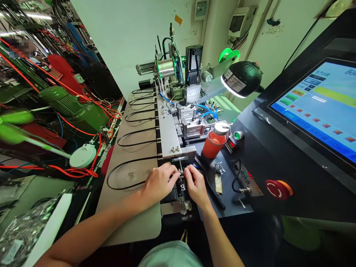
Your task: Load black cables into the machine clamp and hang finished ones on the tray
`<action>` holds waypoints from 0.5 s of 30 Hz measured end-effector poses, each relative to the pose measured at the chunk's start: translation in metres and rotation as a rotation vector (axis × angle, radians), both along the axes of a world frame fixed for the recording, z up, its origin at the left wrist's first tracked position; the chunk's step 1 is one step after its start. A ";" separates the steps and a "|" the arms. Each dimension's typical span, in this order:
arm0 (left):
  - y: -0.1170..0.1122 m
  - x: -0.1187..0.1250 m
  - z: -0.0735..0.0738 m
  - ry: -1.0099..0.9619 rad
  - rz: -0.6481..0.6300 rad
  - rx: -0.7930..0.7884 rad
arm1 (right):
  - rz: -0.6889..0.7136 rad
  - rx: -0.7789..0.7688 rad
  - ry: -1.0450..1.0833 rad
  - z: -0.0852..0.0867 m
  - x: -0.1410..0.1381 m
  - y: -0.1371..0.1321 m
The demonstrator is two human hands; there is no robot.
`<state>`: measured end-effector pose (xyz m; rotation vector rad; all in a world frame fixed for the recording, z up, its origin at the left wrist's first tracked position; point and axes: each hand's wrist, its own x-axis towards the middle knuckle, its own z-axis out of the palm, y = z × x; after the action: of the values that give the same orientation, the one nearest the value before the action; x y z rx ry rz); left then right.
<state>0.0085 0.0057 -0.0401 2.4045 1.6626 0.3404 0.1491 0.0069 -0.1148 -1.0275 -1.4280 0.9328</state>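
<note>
My left hand [160, 183] and my right hand [197, 185] meet at the near end of a metal fixture track [169, 138]. Both pinch with curled fingers at a small part [181, 172] between them, too small to name. A thin black cable loop [125, 174] lies on the beige table [133, 222] just left of my left hand and runs into the track under my fingers. More black cable loops [136, 137] lie in a row farther back along the track.
A machine head [180, 85] with blue tubes stands at the track's far end. A red cup [214, 141] sits right of the track. Further right are a lamp [241, 78], a black console with a red stop button [278, 188] and a lit touchscreen [319, 107]. Cables clutter the left.
</note>
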 end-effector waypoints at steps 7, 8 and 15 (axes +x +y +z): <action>-0.004 -0.013 -0.005 0.189 -0.407 0.389 | 0.028 -0.044 0.088 -0.005 -0.001 -0.001; -0.003 -0.013 -0.005 0.217 -0.418 0.406 | 0.029 -0.053 0.101 -0.005 -0.002 0.000; -0.002 -0.011 -0.004 0.274 -0.449 0.439 | 0.038 -0.080 0.148 -0.007 -0.003 0.001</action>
<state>-0.0026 0.0039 -0.0445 3.1826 1.1649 0.3389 0.1461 0.0083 -0.1220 -0.9715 -1.3002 1.0785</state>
